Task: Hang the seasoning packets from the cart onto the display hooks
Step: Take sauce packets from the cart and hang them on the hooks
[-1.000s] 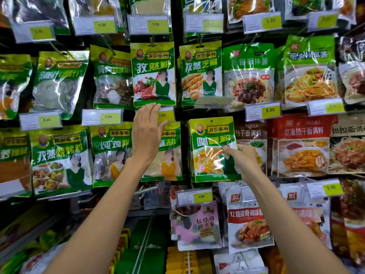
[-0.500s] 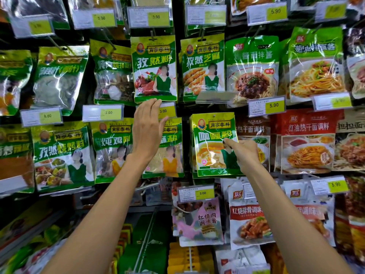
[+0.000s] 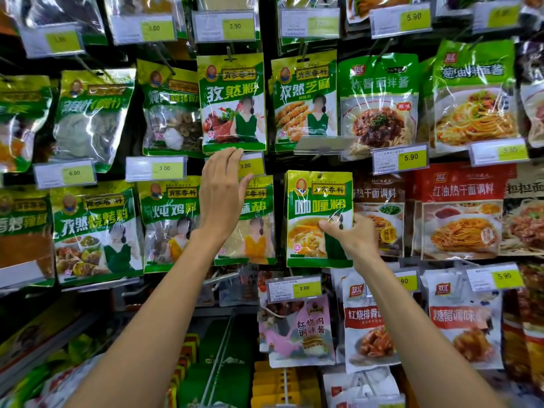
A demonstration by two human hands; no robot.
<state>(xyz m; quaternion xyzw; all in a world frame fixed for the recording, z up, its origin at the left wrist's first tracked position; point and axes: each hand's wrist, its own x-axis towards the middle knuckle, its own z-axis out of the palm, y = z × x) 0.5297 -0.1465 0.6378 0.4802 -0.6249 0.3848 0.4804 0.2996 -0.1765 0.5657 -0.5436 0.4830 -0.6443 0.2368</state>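
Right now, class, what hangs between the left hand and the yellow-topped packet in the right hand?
In the head view, one green packet picturing a yellow dress hangs there, its left part hidden behind the left hand, beside the yellow-topped packet.

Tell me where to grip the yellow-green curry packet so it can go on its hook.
Pinch the curry packet at its right edge, below the middle, coming from the right, as the right hand does: thumb on the front. It is flat and upright, and the hang hole sits at the top centre, so a low side grip leaves it free.
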